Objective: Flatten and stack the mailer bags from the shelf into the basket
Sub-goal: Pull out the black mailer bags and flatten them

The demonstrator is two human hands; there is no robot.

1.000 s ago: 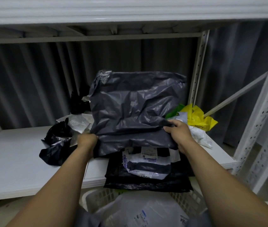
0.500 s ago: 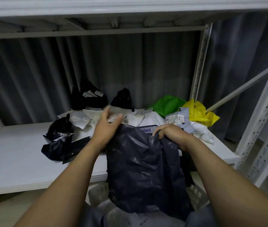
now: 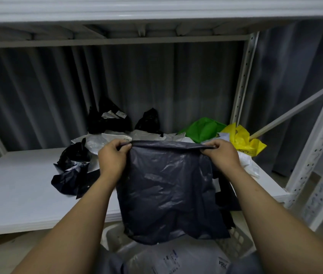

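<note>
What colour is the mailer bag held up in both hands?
Dark grey, plain and crinkled: the mailer bag shows best in the head view, the only one.

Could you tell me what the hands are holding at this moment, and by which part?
Both hands hold one dark grey mailer bag by its top edge: the left hand pinches its left corner, the right hand its right corner.

open room lies over the left of the shelf (image 3: 18, 190). crumpled bags (image 3: 71, 165) crowd its back and right. the held dark bag (image 3: 166, 194) hangs over the basket (image 3: 111, 236). post (image 3: 244, 76) and brace (image 3: 295, 104) bar the right; upper shelf (image 3: 156, 8) caps above.
</note>
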